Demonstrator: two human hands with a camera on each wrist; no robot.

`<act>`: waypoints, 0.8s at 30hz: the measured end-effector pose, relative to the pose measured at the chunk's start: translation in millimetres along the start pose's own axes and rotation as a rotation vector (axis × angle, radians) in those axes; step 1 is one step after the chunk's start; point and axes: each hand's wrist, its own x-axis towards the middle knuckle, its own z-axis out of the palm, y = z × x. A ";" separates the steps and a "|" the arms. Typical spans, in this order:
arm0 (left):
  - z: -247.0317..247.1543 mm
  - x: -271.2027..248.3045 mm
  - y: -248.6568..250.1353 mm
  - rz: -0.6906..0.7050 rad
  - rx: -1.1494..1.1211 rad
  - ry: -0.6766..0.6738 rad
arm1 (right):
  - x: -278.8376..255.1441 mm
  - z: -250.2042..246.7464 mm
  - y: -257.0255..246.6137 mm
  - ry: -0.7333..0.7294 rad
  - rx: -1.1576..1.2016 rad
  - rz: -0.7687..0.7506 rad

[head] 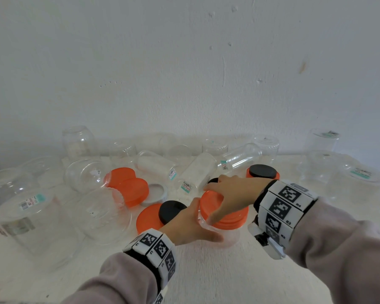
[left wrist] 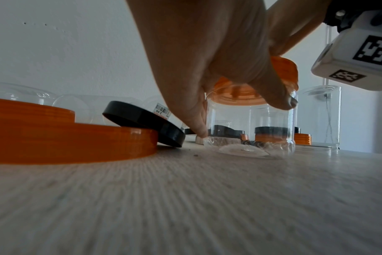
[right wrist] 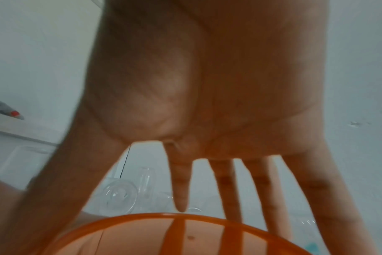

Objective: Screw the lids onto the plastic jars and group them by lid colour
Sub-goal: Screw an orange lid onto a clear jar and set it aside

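Observation:
A small clear jar (head: 226, 234) (left wrist: 251, 124) stands upright on the table near the front. My left hand (head: 193, 224) (left wrist: 225, 69) grips its body from the left. An orange lid (head: 224, 212) (left wrist: 286, 72) (right wrist: 185, 236) sits on its mouth, slightly tilted. My right hand (head: 230, 194) (right wrist: 207, 120) comes down on the lid from above, thumb and spread fingers round its rim. Loose lids lie left of the jar: an orange one (head: 148, 219) (left wrist: 72, 143) with a black one (head: 172, 210) (left wrist: 146, 124) leaning on it.
Two more orange lids (head: 132, 189) and a white lid (head: 155, 193) lie behind. A black lid (head: 262, 171) rests on an orange one at right. Several clear lidless jars (head: 198, 174) lie or stand across the table up to the white wall.

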 end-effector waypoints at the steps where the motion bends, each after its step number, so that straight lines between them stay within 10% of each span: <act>1: 0.0 0.0 0.7 0.000 0.014 0.001 | -1.5 -1.7 0.0 -0.021 0.008 -0.020; 24: 1.4 3.3 -3.6 -0.007 0.011 -0.006 | -0.4 5.7 2.9 0.016 0.031 0.011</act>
